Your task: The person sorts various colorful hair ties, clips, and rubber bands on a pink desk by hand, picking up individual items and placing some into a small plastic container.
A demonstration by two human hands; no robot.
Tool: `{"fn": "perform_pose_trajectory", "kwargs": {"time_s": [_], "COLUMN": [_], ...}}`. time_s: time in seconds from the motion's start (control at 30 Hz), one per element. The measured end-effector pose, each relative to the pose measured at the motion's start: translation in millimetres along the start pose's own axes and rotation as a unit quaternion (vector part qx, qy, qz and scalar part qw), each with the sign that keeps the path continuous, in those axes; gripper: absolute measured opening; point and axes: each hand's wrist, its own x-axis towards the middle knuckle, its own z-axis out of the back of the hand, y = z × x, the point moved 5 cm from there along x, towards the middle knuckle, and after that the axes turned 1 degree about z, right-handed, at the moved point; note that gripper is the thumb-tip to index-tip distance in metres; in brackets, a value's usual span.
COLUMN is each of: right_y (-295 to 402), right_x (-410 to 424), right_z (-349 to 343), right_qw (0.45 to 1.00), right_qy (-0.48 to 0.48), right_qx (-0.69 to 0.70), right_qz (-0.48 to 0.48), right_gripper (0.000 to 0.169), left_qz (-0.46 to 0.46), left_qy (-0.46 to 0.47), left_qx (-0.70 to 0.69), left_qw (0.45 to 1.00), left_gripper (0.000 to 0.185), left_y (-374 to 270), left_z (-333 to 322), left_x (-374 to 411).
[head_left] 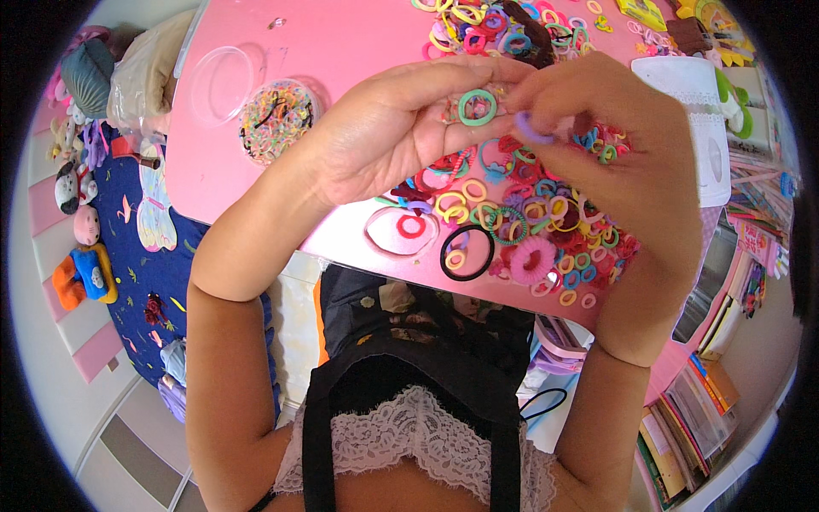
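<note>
My left hand (409, 121) is palm up above the pink table. A green hair tie (477, 107) and some small items, too hard to make out, rest on its fingers. My right hand (595, 128) pinches a purple hair tie (532, 128) beside the left fingertips. Under both hands spreads a pile of colourful hair ties, including a pink coiled one (533, 260) and a large black one (468, 252) near the table's front edge. Another heap of hair ties (486, 25) lies beyond the hands. A round clear tub (279, 120) full of tiny elastic bands stands left.
A clear round lid (222, 86) lies behind the tub on the pink table (333, 32). On the right is a white lace-trimmed item (681, 96), with books (694, 409) on shelves beyond. Plush toys (75, 185) sit at the far left by a dark blue patterned cloth.
</note>
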Motion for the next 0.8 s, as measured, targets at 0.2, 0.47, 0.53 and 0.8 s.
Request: {"fn": "perform_pose_trajectory", "kwargs": {"time_s": [0.2,0.47,0.53,0.8], "right_y": [2,2,-17,-27], "right_x": [4,-12,-23,-33], "right_z": [-25,36,42,46], "right_qw": [0.987,0.996,0.991,0.937], "right_qy": [0.009,-0.07,0.016,0.079], "right_qx": [-0.114,-0.031,-0.079,-0.298], "right_qz": [0.112,-0.039,-0.11,-0.164], "right_gripper": [0.021,0.016,0.014,0.019], "left_qz": [0.023,-0.063,-0.112,-0.067], "left_qy": [0.089,-0.136,-0.163,-0.17], "left_qx": [-0.08,0.145,0.16,0.0], "left_qw": [0.993,0.978,0.967,0.983], "left_gripper": [0.04,0.042,0.042,0.039], "left_y": [0,-8,-15,-25], "left_z": [3,-4,6,9], "left_x": [-4,3,2,-7]}}
